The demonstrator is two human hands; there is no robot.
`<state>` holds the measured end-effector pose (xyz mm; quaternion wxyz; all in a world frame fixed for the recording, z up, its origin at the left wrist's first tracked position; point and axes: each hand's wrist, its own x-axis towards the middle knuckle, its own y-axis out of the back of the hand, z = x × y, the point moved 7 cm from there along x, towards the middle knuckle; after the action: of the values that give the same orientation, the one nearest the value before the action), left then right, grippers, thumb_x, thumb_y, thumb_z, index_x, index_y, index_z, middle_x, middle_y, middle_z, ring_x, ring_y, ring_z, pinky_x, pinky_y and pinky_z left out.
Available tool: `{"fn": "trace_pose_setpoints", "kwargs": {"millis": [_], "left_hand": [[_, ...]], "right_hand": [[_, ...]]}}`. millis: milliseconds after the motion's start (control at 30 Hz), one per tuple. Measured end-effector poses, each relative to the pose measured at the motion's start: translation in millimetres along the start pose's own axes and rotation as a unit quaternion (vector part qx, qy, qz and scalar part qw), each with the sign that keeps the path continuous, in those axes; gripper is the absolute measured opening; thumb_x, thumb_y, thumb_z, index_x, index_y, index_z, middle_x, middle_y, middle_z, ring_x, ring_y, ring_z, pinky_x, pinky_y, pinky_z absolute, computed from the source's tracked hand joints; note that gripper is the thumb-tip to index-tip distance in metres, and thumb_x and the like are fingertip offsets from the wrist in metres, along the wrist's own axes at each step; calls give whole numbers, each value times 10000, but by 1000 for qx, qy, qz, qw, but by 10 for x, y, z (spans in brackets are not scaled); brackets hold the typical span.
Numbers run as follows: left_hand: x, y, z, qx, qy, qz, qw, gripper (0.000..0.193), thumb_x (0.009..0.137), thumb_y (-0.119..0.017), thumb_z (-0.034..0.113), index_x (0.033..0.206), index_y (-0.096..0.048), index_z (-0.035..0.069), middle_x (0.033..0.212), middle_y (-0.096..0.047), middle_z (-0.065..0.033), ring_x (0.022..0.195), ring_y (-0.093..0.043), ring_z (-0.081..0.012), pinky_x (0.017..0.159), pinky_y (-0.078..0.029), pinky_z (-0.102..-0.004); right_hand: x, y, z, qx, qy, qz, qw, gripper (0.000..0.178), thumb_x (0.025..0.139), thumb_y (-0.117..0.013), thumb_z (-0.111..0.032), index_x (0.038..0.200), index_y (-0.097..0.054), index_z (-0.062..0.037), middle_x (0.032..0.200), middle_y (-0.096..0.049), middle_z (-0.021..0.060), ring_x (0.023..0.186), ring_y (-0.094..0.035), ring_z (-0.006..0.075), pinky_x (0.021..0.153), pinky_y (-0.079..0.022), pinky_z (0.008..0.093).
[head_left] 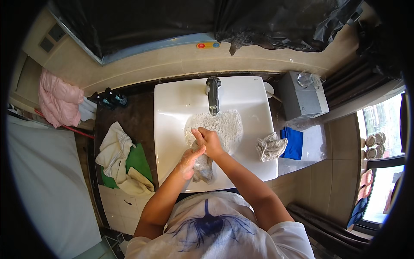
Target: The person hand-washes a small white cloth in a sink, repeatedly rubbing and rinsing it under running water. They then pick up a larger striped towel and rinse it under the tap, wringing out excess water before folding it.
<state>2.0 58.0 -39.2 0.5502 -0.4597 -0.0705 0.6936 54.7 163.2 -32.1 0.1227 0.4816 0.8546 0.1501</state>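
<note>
You stand in a home bathroom or washroom. A white square basin (172, 108) sits on a dark counter (133, 118) against a beige tiled wall (164, 64), with a metal tap (212, 93) over foamy water (224, 125). Cream and green cloths (125, 164) lie heaped on the counter, a blue cloth (294, 142) lies on the other side, small bottles (113, 98) stand by the wall, and slippers (374, 140) wait near a window (384, 116).

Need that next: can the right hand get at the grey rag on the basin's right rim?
Probably yes: the grey rag lies uncovered beside the right hand, nothing between, but that hand is gripping the wet cloth with the left hand.
</note>
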Motion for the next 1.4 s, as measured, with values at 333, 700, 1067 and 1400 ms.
{"fn": "trace_pose_setpoints", "kwargs": {"millis": [333,700,1067,1400], "left_hand": [[-280,57,563,-81,-169,0,982,294,970,-525,257,1131,-575,16,1034,-650,-102,954,-624,-198,838,-507,-353],[358,146,-161,-227,-69,-4,972,389,985,-480,445,1218,-551,141,947,-603,16,895,-576,-148,786,-479,-314],[380,355,-258,-303,-38,-91,948,326,989,-443,452,957,-554,147,901,-588,-22,809,-581,-180,729,-494,-367],[433,256,-50,-211,-154,-73,962,322,992,-475,405,943,-565,100,805,-517,8,706,-510,-127,634,-449,-284]], "right_hand": [[-167,239,145,320,-66,-148,933,221,918,-670,-248,880,-645,-32,792,-633,-6,757,-554,81,670,-469,261],[-329,-66,-549,-139,127,177,966,299,914,-587,-284,717,-636,-64,648,-618,152,586,-591,323,553,-486,408],[-417,1,-633,-97,122,175,972,315,881,-624,-257,648,-590,-48,566,-564,208,505,-574,381,512,-463,446],[-428,34,-1146,-124,239,233,934,267,825,-663,-330,757,-651,-72,731,-646,189,636,-613,397,667,-486,497]]}}
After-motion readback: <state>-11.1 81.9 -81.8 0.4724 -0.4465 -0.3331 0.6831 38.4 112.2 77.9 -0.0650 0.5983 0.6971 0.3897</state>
